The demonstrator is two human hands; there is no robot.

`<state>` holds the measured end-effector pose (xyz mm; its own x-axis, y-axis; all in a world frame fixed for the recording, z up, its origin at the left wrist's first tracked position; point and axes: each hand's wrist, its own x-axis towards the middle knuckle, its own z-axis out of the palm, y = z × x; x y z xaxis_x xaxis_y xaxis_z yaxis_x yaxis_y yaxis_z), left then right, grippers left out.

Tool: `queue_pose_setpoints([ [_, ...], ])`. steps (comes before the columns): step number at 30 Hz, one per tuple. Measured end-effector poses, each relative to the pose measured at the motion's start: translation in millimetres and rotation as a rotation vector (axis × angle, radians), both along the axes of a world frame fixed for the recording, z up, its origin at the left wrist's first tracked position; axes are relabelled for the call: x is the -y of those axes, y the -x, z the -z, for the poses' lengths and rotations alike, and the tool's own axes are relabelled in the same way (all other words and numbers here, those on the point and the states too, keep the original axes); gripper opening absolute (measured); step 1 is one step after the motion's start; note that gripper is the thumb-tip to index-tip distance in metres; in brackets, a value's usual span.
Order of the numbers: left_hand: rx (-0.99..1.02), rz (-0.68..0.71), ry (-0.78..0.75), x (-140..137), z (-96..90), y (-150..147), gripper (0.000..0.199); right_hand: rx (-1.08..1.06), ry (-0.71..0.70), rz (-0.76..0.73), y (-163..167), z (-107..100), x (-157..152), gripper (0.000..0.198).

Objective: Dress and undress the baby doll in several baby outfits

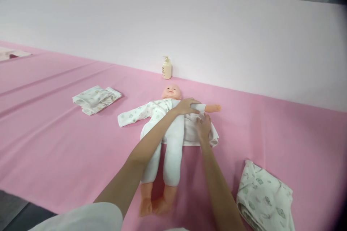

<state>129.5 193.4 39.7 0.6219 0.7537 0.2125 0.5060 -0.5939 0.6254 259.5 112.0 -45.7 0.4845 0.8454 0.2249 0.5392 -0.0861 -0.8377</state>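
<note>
A baby doll (pixel 175 158) in a white bodysuit lies on its back, head away from me. A white patterned baby shirt (pixel 159 110) covers its shoulder and arm on the left side, and the rest of the shirt spreads out under its body. The doll's other arm, in a plain white sleeve, points to the right. My left hand (pixel 187 106) is closed around that upper arm near the shoulder, thumb below and fingers above. Just below the arm, my right hand (pixel 204 127) has its fingers curled on the shirt's loose side; the cloth between them is partly hidden.
A pump bottle (pixel 167 68) stands against the white wall (pixel 168 25) behind the doll's head. Folded patterned clothes (pixel 96 99) lie at the left, and another folded garment (pixel 265 196) at the near right. Pink sheeting (pixel 67 144) covers the table.
</note>
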Motion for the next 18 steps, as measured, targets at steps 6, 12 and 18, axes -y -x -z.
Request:
queue_pose_setpoints([
  [6,-0.013,0.031,-0.018,0,2.2,-2,0.051,0.286,0.19,-0.072,3,-6,-4,0.063],
  [12,-0.034,-0.024,-0.031,5,2.2,-2,0.049,0.486,0.519,-0.3,8,-30,-35,0.045],
  [18,-0.002,-0.051,-0.017,1,9.1,-4,0.052,0.488,0.479,-0.388,-1,-25,-44,0.05],
])
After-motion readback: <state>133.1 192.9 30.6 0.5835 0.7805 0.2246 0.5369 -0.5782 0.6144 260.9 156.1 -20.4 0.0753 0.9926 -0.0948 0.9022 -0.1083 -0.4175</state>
